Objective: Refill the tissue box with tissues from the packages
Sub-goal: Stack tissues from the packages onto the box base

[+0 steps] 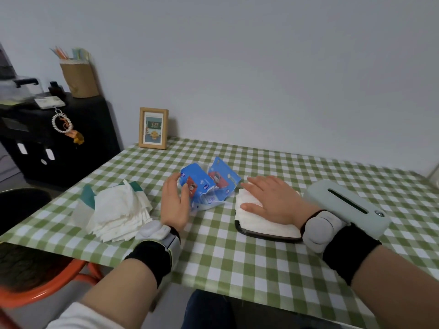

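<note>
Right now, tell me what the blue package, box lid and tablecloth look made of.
Blue package: thin glossy plastic film, judging by its crinkles and sheen. Box lid: pale green, matte, probably moulded plastic, with rounded edges and a clean slot. Tablecloth: green check, likely wipeable vinyl, lying smooth with a faint shine.

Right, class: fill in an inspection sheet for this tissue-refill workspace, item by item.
Surface: table under green checked cloth.
Job's things: opened blue package; white tissue stack on black-rimmed base; pale green slotted lid lying off, to the right.
Clutter: loose tissue pile with green wrapper, left.
Grips: left hand holds the blue package; right hand presses flat on the stack.
Cables: nothing seen.
Surroundings: photo frame by the wall; black cabinet with pen holder; orange chair.
</note>
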A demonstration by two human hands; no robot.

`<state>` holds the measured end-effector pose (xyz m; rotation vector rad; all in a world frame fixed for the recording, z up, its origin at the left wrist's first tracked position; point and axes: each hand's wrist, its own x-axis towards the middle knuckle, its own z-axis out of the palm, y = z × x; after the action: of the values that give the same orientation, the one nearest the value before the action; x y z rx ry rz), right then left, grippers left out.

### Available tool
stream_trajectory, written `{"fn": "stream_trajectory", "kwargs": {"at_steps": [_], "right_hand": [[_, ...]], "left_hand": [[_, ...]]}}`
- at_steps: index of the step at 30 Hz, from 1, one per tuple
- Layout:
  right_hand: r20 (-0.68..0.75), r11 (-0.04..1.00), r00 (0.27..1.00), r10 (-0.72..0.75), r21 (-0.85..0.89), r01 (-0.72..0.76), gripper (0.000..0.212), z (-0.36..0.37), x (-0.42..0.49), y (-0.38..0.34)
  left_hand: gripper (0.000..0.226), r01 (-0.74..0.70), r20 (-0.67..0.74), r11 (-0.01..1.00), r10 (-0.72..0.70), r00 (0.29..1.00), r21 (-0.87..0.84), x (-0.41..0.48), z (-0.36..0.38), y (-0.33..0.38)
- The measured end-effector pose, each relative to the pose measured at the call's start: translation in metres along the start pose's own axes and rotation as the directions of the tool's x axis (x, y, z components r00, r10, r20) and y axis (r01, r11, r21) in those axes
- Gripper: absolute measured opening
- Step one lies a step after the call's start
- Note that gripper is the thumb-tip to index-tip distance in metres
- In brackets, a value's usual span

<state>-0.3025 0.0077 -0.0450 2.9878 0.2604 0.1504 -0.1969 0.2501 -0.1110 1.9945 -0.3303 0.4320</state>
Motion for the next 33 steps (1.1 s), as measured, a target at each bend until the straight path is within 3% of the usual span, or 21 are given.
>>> {"fn": "stream_trajectory", "kwargs": {"at_steps": [6,8,11,14,17,20,23,26,29,31,33], "right_hand": [[-0.044,0.946,0.994,-0.096,0.307,0.105,0.058,-0.032,0.04,-0.071],[-0.025,0.868,0.997,-0.068,0.491,0.071,0.051,-0.033,0.055,-0.097],[0.104,0.654,0.994,-0.023,0.754,-0.064,0.05,-0.031,0.077,-0.14],[0.238,0.454,0.971,0.0,0.865,-0.212,0.061,-0.023,0.101,-0.183],[0.354,0.313,0.935,0.015,0.887,-0.341,0.075,-0.009,0.122,-0.217],[0.422,0.155,0.904,0.067,0.891,-0.427,0.087,0.004,0.135,-0.232],[0.475,0.037,0.875,0.098,0.877,-0.48,0.092,0.012,0.147,-0.241],[0.473,-0.02,0.872,0.123,0.88,-0.475,0.096,0.019,0.154,-0.243],[0.429,-0.084,0.883,0.19,0.903,-0.421,0.081,0.025,0.149,-0.239],[0.404,-0.203,0.881,0.247,0.91,-0.361,0.066,0.023,0.141,-0.228],[0.394,-0.322,0.883,0.257,0.896,-0.306,0.057,0.013,0.126,-0.209]], "left_hand": [[0.038,-0.132,-0.061,0.991,0.133,0.989,0.016,0.014,-0.043,0.015],[0.038,-0.192,-0.068,0.98,0.195,0.979,0.048,0.016,-0.061,0.016],[0.04,-0.223,-0.119,0.95,0.253,0.96,0.218,0.019,-0.092,0.007],[0.05,0.042,-0.336,0.91,0.109,0.936,0.413,0.025,-0.122,-0.013],[0.073,0.49,-0.49,0.823,-0.314,0.813,0.288,0.03,-0.141,-0.029],[0.089,0.709,-0.33,0.7,-0.65,0.684,0.091,0.03,-0.151,-0.048],[0.086,0.763,-0.109,0.631,-0.776,0.622,-0.141,0.024,-0.153,-0.067],[0.062,0.754,-0.054,0.639,-0.767,0.639,-0.155,0.023,-0.147,-0.069],[0.063,0.741,0.018,0.627,-0.761,0.649,-0.24,0.018,-0.137,-0.055],[0.055,0.69,0.096,0.622,-0.713,0.695,-0.371,0.008,-0.131,-0.041],[0.046,0.622,0.215,0.521,-0.64,0.738,-0.585,-0.001,-0.123,-0.022]]}}
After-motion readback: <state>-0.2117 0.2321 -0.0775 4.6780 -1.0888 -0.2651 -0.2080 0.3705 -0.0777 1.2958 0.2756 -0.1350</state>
